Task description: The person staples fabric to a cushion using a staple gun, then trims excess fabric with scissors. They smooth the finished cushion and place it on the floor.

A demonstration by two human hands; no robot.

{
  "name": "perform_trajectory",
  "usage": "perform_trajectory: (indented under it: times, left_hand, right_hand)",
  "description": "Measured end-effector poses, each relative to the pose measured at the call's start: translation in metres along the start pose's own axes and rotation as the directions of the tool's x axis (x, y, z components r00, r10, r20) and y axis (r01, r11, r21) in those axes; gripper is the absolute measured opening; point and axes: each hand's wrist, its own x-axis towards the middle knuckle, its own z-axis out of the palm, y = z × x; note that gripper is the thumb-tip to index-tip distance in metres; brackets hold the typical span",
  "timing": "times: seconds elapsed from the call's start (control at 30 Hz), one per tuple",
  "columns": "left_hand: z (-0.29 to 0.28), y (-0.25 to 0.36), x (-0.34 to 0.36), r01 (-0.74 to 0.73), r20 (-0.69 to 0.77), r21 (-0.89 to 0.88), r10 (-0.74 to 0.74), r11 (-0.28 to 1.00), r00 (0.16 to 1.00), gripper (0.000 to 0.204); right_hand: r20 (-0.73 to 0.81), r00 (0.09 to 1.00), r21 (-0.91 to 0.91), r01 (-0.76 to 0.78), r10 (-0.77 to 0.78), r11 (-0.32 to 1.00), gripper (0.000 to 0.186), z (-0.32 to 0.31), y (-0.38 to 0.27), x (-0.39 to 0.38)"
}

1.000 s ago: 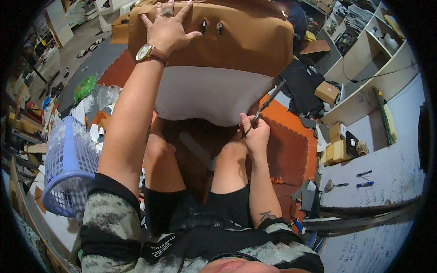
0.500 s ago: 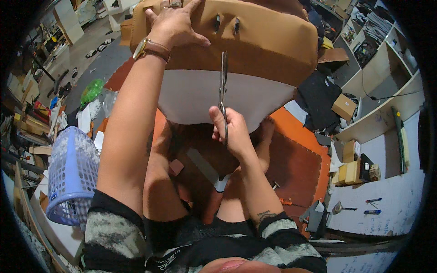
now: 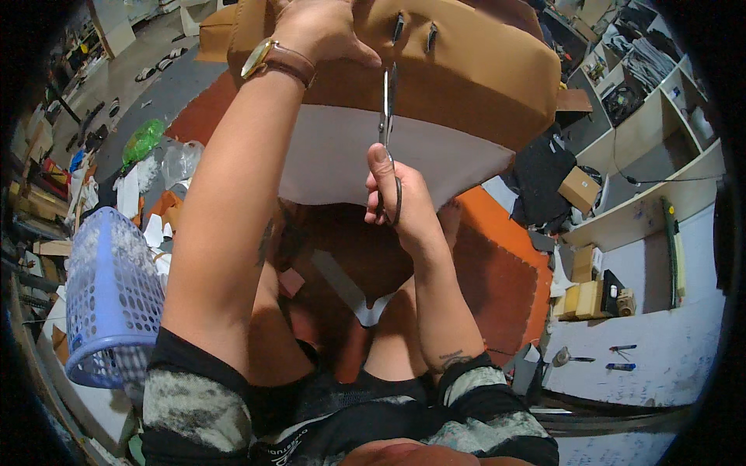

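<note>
Scattered clutter surrounds a brown-and-orange mat (image 3: 522, 229). At the left leans a blue perforated basket (image 3: 116, 307); next, the left hand (image 3: 320, 31) lies on a tan upholstered piece (image 3: 482, 66) at top centre, its thumb stretched out, released, the other fingertips out of frame. Beside it, the right hand (image 3: 402, 190) has its fingers grasping scissors (image 3: 386, 113), blades pointing up in front of a pale panel (image 3: 454, 151). White shelving (image 3: 649, 186) stands at far right.
</note>
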Motion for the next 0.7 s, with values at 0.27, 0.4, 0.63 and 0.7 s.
perform_trajectory:
  times: [0.27, 0.4, 0.63, 0.7]
  left_hand:
    - [0.003, 0.001, -0.003, 0.013, -0.015, 0.027, -0.012, 1.000, 1.000, 0.131]
    - [0.008, 0.000, -0.009, -0.003, -0.066, 0.022, 0.005, 1.000, 0.998, 0.131]
    - [0.003, 0.002, -0.011, 0.021, -0.020, 0.030, -0.020, 0.999, 1.000, 0.130]
    - [-0.001, 0.004, -0.006, 0.050, 0.062, 0.033, -0.052, 0.998, 0.997, 0.129]
  right_hand:
    - [-0.034, 0.999, 0.001, 0.005, -0.005, 1.000, 0.072, 0.003, -0.004, -0.003]
    - [-0.037, 0.999, 0.019, -0.017, 0.018, 1.000, 0.073, 0.001, -0.005, -0.002]
    - [-0.046, 0.999, 0.036, -0.013, 0.015, 0.999, 0.071, 0.003, -0.005, -0.004]
    - [-0.077, 0.997, 0.045, -0.017, 0.021, 0.999, 0.069, 0.005, -0.004, -0.001]
